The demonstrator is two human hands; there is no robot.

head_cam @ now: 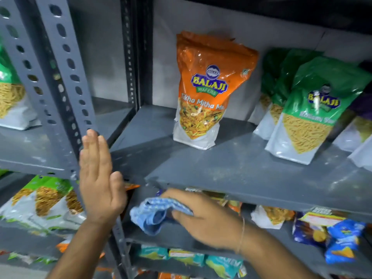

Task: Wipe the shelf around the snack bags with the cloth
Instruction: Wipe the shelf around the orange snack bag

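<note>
Partly hidden cloth (150,215), blurred hands.

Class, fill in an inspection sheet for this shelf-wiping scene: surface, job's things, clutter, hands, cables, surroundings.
Surface: grey shelf, dusty specks across it.
Job's things: blue cloth, bunched, just below the shelf's front edge; orange snack bag upright; green snack bags to its right.
Clutter: nothing seen.
Hands: right hand grips the cloth; left hand open, flat, by the slotted upright.
Cables: nothing seen.
Surroundings: lower shelves with more packets.
</note>
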